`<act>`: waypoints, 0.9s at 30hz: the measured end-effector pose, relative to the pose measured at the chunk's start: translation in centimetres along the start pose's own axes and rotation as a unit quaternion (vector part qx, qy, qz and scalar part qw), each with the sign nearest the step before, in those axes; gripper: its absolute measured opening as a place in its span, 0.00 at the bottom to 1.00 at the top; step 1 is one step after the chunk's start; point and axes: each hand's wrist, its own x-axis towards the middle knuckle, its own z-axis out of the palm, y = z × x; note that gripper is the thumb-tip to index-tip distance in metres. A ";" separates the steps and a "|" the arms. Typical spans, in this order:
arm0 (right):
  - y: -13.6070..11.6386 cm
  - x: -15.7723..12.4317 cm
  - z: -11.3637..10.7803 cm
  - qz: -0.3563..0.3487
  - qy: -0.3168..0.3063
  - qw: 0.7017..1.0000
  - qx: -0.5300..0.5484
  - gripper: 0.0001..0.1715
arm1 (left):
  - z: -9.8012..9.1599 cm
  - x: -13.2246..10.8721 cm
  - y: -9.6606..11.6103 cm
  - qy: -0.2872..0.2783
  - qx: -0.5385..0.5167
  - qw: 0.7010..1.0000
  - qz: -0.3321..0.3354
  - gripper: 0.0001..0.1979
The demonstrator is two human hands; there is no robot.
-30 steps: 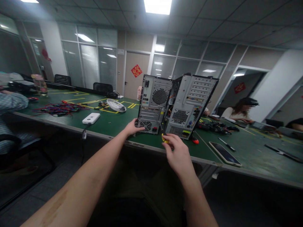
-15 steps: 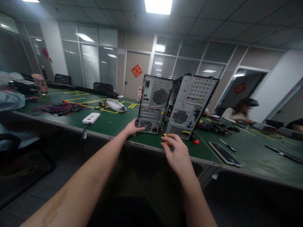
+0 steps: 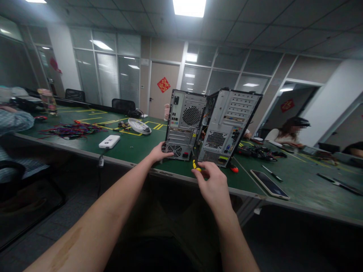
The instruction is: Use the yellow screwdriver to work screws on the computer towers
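Note:
A grey desktop computer case stands upright on the green table, its back panel towards me. My left hand grips its lower left edge, thumb against the fan grille, with the other fingers partly hidden behind the side. A second computer case stands close by on the right, its back panel also facing me. In front of the gap between the cases, my right hand pinches a small yellow-handled tool between thumb and fingers. Its exact kind is too small to make out, and the fingers hide part of it.
Right of the cases lie a red-tipped object, a phone, a pen-like tool and black cables. To the left are a white power bank, a wire heap and a white oval object. A person sits at right.
The yellow tool has turned in my right fingers, and more of it shows at their left. My left hand stays on the case. At far left, another person's sleeve has shifted.

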 end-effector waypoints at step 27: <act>0.0 -0.2 -0.4 -0.012 0.010 1.000 -0.023 0.09 | 0.1 0.2 -0.3 0.000 0.000 1.000 0.007 0.54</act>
